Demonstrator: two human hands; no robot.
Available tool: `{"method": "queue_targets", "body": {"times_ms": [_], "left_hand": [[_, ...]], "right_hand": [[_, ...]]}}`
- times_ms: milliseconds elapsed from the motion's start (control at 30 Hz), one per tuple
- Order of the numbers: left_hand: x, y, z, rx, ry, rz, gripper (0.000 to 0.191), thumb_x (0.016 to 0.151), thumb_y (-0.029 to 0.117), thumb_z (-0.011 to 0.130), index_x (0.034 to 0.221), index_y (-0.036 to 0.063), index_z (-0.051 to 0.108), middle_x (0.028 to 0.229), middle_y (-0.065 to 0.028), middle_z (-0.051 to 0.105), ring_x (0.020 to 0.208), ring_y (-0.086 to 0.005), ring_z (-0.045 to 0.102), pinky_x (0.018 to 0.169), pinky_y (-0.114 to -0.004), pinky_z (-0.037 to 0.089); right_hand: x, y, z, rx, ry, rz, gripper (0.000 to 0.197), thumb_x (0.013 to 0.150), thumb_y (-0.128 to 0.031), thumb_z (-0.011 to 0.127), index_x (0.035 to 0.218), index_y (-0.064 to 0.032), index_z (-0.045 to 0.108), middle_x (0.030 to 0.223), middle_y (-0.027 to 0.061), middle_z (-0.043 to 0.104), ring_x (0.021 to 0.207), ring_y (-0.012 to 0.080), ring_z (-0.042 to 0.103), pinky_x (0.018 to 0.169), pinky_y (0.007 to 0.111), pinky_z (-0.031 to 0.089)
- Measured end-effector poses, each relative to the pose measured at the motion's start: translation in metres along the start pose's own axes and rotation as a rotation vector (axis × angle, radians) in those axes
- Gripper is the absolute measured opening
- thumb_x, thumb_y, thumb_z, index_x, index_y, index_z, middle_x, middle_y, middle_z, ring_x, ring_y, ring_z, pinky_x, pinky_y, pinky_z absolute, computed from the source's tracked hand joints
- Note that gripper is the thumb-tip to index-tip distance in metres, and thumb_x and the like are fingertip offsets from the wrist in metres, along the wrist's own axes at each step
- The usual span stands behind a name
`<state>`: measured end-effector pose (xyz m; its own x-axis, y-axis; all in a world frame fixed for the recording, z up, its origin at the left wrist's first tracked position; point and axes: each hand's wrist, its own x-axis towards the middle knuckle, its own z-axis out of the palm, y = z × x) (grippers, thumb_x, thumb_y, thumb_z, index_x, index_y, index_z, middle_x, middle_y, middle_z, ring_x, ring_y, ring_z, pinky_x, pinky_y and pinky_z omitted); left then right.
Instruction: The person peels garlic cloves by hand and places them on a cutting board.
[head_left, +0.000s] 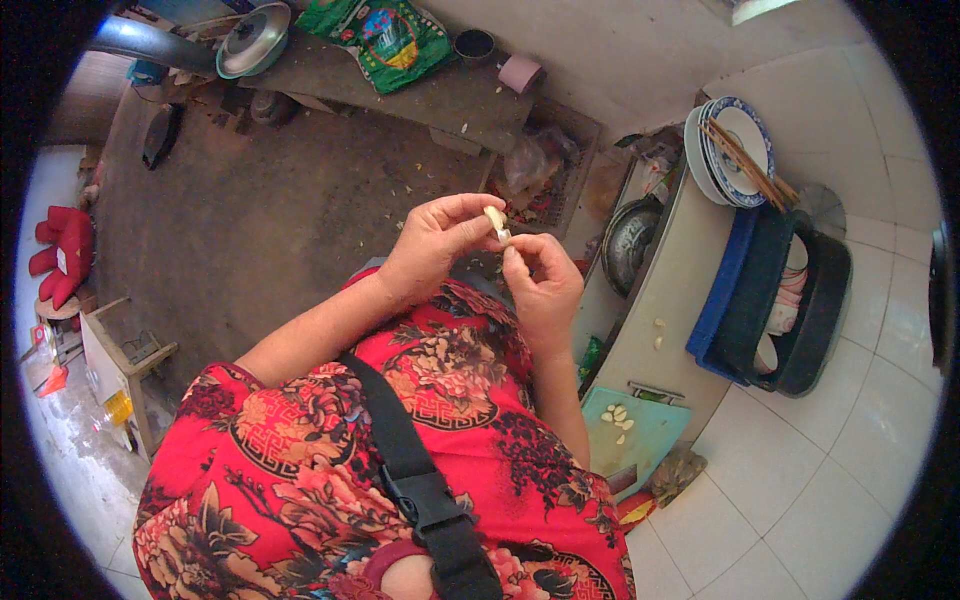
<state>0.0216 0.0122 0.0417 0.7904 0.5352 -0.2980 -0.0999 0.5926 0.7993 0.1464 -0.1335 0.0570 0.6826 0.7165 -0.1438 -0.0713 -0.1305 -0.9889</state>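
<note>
My left hand (431, 244) pinches a pale garlic clove (495, 217) between thumb and fingers. Close against it, the thumb and forefinger of my right hand (546, 289) grip a whitish bit of skin at the clove's lower end. Both hands are raised in front of my body, over the dark floor. To the right, several peeled garlic cloves (616, 417) lie on a light green cutting board (660, 431). Two more pale pieces (659, 334) rest on the counter above the board. Part of a dark blade (622, 480) shows at the board's lower edge.
A black dish rack (823, 322) with bowls stands at the right, beside stacked plates (739, 154) bearing chopsticks. A wok lid (631, 244) sits below the counter (679, 285). A green bag (405, 49), a pink mug (520, 73) and a metal basin (255, 41) occupy the far ledge.
</note>
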Motion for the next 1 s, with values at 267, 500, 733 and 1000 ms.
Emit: {"method": "queue_targets", "body": {"times_ms": [267,500,733,1000], "left_hand": [[0.001,-0.003,-0.001,-0.157,-0.052,-0.007,0.038,0.117,0.015,0.069,0.151,-0.002,0.069,0.125,-0.0098,0.079,0.11,-0.0175,0.076,0.099,-0.034,0.063],[0.004,-0.002,-0.005,0.303,-0.161,0.148,0.034,0.117,0.009,0.064,0.149,-0.001,0.072,0.118,-0.0021,0.073,0.1,-0.0105,0.067,0.089,-0.027,0.055],[0.0,0.001,-0.001,0.737,-0.142,0.422,0.029,0.108,-0.005,0.071,0.135,0.0004,0.079,0.12,-0.01,0.077,0.106,-0.019,0.074,0.091,-0.031,0.06],[-0.002,-0.004,-0.005,0.829,-0.134,0.585,0.038,0.1,-0.012,0.074,0.134,0.0033,0.082,0.121,-0.0157,0.079,0.109,-0.0271,0.079,0.093,-0.036,0.064]], "right_hand": [[-0.005,-0.003,-0.006,-0.355,-0.073,-0.297,0.014,0.098,-0.001,0.08,0.112,-0.0038,0.079,0.101,0.0124,0.079,0.091,0.0226,0.079,0.084,0.035,0.062],[0.003,-0.006,-0.017,-0.001,-0.004,0.093,0.019,0.109,-0.012,0.079,0.124,-0.0004,0.08,0.108,0.0014,0.081,0.094,0.0085,0.074,0.084,0.028,0.061],[0.004,-0.018,-0.008,-0.044,-0.038,0.15,0.017,0.109,-0.013,0.079,0.119,0.0016,0.081,0.106,0.0018,0.082,0.089,0.0086,0.075,0.081,0.027,0.062],[0.006,-0.007,-0.004,0.162,-0.057,0.223,0.011,0.111,-0.01,0.077,0.115,0.0002,0.077,0.104,0.0039,0.081,0.091,0.012,0.079,0.079,0.027,0.064]]}}
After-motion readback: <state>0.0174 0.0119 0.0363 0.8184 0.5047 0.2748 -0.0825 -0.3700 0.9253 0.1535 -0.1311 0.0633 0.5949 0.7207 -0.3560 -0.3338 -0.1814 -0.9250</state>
